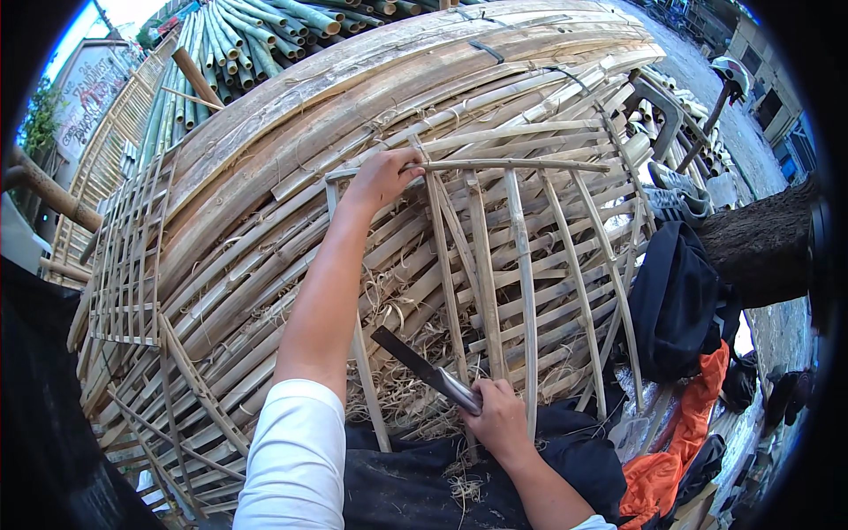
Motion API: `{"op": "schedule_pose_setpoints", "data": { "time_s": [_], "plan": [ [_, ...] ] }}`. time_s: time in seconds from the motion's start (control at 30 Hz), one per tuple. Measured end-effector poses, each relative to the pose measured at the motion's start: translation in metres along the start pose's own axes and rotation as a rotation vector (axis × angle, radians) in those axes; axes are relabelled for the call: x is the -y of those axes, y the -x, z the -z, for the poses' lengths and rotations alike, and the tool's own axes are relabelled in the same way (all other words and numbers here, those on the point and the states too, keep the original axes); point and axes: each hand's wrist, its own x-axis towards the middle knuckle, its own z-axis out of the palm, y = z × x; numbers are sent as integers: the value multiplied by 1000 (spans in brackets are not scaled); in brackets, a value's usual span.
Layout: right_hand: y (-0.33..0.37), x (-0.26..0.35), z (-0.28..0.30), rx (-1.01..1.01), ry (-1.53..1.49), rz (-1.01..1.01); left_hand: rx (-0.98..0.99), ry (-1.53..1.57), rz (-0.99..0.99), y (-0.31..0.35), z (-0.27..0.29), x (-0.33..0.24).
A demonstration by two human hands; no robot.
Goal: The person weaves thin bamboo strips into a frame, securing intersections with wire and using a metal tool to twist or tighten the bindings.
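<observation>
My left hand (pixel 386 181), arm stretched far forward, is closed around the bamboo crossbar, near where an upright slat meets it. The bamboo crossbar (pixel 521 164) runs to the right from my fingers. Several upright bamboo slats (pixel 521 274) reach from it down toward my lap, forming an open frame. My right hand (pixel 496 415) is low by my lap, wrapped around the silvery handle of a knife (pixel 411 359). The knife's dark, straight blade points up and left, above curly bamboo shavings (pixel 397 305). My left fingertips are partly hidden behind the bamboo.
Long split bamboo planks (pixel 291 115) are stacked beyond the frame, with green poles (pixel 256 35) behind. A lattice panel (pixel 132 256) stands at left. To the right are dark cloth (pixel 676 300), orange cloth (pixel 676 450), a tree trunk (pixel 760 243) and shoes (pixel 676 199).
</observation>
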Motion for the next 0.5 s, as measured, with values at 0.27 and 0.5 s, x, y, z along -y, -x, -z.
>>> {"op": "schedule_pose_setpoints", "data": {
  "time_s": [0.27, 0.5],
  "plan": [
    [-2, 1, -3, 11, -25, 3, 2, -9, 54, 1, 1, 1],
    [-1, 4, 0, 51, -33, 0, -74, -20, -20, 4, -6, 0]
  ]
}}
